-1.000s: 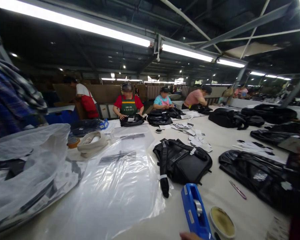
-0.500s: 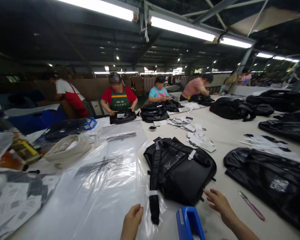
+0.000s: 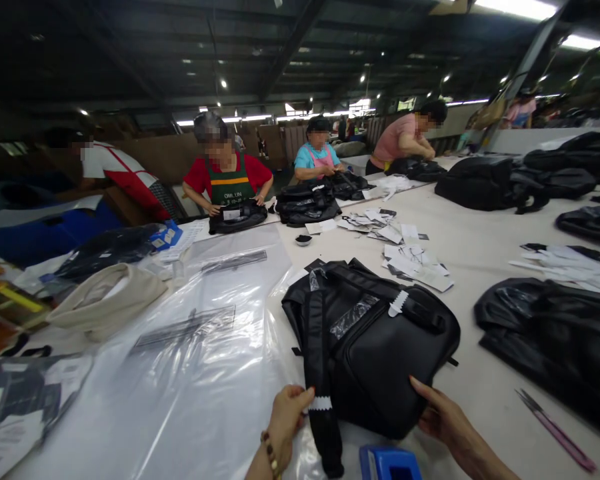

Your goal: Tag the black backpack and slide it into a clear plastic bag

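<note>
A black backpack (image 3: 390, 353) lies on the table in front of me. Its strap (image 3: 315, 333) hangs down its left side, with a white zigzag-edged piece of tape (image 3: 321, 403) around the lower part. My left hand (image 3: 287, 417), a beaded bracelet at its wrist, pinches the strap's edge at this tape. My right hand (image 3: 440, 417) grips the backpack's lower right edge, thumb on top and fingers partly hidden underneath. A blue tape dispenser (image 3: 389, 460) stands just below the bag, cut off by the frame's bottom.
Clear plastic bags (image 3: 190, 373) lie flat on the left. Pink-handled snips (image 3: 555, 427) rest at right, near more black bags (image 3: 545, 333). Paper tags (image 3: 415, 263) are piled behind the backpack, beside a small dish (image 3: 303, 240). Several co-workers handle bags across the table.
Both my hands have moved up to the backpack: the left has taken hold of the strap, the right the lower right edge. The view has shifted downward and closer.
</note>
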Demonstrator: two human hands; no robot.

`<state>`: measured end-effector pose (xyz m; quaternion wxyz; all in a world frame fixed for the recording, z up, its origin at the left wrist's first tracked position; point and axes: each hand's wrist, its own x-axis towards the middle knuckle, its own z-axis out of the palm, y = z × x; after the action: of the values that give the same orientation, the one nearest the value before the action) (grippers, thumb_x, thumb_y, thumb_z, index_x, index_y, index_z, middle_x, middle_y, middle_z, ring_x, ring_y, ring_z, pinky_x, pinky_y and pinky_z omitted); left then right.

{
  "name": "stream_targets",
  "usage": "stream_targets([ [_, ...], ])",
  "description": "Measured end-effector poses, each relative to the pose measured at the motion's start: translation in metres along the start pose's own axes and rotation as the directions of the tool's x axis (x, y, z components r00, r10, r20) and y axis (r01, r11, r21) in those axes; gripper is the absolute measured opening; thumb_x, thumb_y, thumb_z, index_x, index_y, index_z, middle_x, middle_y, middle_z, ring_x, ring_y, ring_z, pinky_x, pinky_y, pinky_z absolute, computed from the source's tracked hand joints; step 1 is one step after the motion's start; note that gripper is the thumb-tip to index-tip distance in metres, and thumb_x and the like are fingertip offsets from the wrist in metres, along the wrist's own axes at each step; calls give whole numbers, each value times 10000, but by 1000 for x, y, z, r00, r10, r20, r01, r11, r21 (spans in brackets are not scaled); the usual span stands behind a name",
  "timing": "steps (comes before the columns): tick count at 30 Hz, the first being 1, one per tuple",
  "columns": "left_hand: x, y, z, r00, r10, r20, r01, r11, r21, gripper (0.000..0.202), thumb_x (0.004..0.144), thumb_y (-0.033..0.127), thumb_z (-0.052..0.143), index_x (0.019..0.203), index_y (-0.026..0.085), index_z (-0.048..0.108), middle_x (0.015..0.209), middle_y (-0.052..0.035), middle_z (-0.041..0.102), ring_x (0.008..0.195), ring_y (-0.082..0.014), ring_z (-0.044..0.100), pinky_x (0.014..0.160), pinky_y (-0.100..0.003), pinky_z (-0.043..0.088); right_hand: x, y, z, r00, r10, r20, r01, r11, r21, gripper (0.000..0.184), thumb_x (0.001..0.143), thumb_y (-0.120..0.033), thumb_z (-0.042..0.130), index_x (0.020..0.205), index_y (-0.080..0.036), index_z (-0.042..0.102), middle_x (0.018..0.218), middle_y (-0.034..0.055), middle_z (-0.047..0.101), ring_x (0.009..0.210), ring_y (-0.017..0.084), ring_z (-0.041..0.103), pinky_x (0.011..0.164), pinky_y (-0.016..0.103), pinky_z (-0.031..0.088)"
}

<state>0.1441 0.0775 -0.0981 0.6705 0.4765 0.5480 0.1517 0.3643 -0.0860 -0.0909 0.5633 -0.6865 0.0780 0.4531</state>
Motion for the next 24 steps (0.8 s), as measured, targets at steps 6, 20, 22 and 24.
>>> stream_targets([
  [6,-2,31,0,997,16,75,-17,1000,9,493,346,511,767,463,165,437,407,77,342,413,-40,245,440,-211,144,3,6,0,997,-78,-8,78,996,-44,483,626,-508,694,941,-161,576,603,-13,608,534,129,540,505,231,427],
  [20,-31,56,68,968,241,70,-249,887,390,366,689,492,530,484,192,480,468,18,459,458,-119,434,481,-255,294,-2,-3,-13,992,-119,-39,111,978,-177,588,521,-544,693,943,-166,537,757,32,601,667,174,564,552,274,443],
  [22,-29,48,55,955,294,-34,-252,870,423,374,675,512,549,492,202,448,476,30,430,495,-124,422,508,-254,305,-5,-17,-21,914,-330,-238,251,918,-308,638,474,-551,673,961,-167,525,833,63,594,777,217,569,618,309,462],
  [24,-28,44,48,949,296,-108,-227,880,418,371,629,534,596,532,208,449,492,41,421,511,-127,419,520,-252,316,-10,-35,-23,750,-567,-341,388,794,-468,617,506,-595,598,960,-183,527,851,67,592,795,228,565,664,331,457],
])
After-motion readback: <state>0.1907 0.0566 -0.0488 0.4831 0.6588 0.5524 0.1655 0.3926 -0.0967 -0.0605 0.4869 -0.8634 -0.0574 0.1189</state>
